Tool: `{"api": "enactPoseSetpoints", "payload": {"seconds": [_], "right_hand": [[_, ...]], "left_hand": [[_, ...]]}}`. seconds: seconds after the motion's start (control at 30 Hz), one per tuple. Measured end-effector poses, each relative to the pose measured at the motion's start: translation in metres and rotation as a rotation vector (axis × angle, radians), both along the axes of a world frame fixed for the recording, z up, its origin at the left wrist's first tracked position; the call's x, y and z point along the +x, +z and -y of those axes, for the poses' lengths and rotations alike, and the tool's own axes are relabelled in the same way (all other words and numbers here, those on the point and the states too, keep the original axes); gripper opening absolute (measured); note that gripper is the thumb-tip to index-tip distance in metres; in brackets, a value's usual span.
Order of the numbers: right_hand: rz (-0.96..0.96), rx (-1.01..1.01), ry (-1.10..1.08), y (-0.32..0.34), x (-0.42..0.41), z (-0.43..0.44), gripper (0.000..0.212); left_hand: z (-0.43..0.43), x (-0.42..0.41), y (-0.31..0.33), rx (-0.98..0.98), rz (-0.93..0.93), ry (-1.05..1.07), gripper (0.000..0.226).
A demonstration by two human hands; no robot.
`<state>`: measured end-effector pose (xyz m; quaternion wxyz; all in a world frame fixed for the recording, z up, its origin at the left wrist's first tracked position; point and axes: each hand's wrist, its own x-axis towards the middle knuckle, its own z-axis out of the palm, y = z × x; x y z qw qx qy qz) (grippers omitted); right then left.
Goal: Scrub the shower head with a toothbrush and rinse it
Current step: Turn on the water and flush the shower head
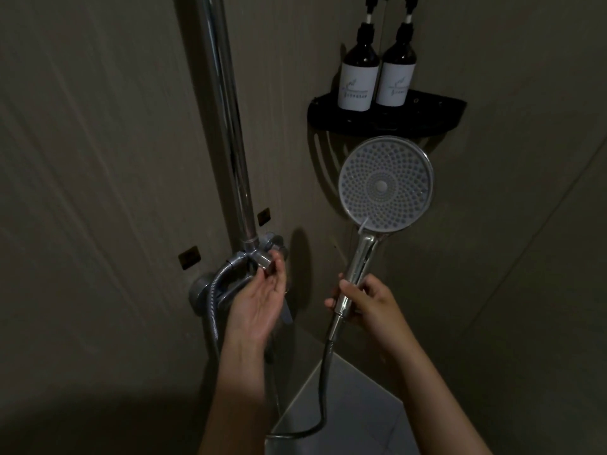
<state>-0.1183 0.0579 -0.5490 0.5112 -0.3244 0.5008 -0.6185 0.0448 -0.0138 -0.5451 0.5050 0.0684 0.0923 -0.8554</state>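
While the right hand (368,300) grips the shower head (386,183) by its chrome handle, nozzle face toward the camera at 2 o'clock, the left hand (259,297), at 7 o'clock, pinches a mixer knob (264,259) between thumb and fingers. Two bottles (359,77) stand on a black corner shelf (427,123) at 1 o'clock.

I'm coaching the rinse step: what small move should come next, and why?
Probably turn the square knob that the left hand pinches, to start the water: the right hand holds the shower head by its handle, nozzle face toward the camera, seemingly ready for rinsing.
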Motion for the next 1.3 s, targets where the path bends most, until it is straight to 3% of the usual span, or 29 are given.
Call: {"api": "enactPoseSetpoints", "payload": {"seconds": [0.13, 0.23, 0.4, 0.6, 0.73, 1.0, 1.13, 1.3], "right_hand": [[0.006, -0.012, 0.006, -0.001, 0.001, 0.000, 0.009], [0.006, 0.001, 0.001, -0.002, 0.002, 0.001, 0.012], [0.001, 0.008, 0.015, -0.002, 0.005, 0.000, 0.009], [0.024, -0.003, -0.012, 0.002, 0.008, -0.004, 0.003], [0.004, 0.007, -0.021, 0.003, 0.008, -0.005, 0.003], [-0.039, 0.034, -0.062, -0.003, 0.005, -0.008, 0.018], [-0.109, 0.047, -0.127, -0.009, 0.005, -0.011, 0.011], [-0.297, 0.100, -0.227, -0.017, 0.005, -0.024, 0.028]], "left_hand": [[0.002, 0.002, 0.001, -0.055, 0.156, 0.016, 0.031], [0.007, 0.004, 0.008, -0.081, 0.401, 0.023, 0.016], [0.012, -0.001, 0.013, -0.094, 0.761, 0.100, 0.010], [0.010, -0.004, 0.011, -0.121, 0.966, 0.149, 0.012], [0.008, -0.003, 0.008, -0.190, 0.998, 0.139, 0.019], [0.001, 0.003, 0.005, -0.128, 0.821, 0.069, 0.040], [-0.005, 0.006, 0.000, -0.103, 0.818, 0.076, 0.037], [-0.011, 0.009, -0.013, 0.017, 0.903, 0.123, 0.030]]}}
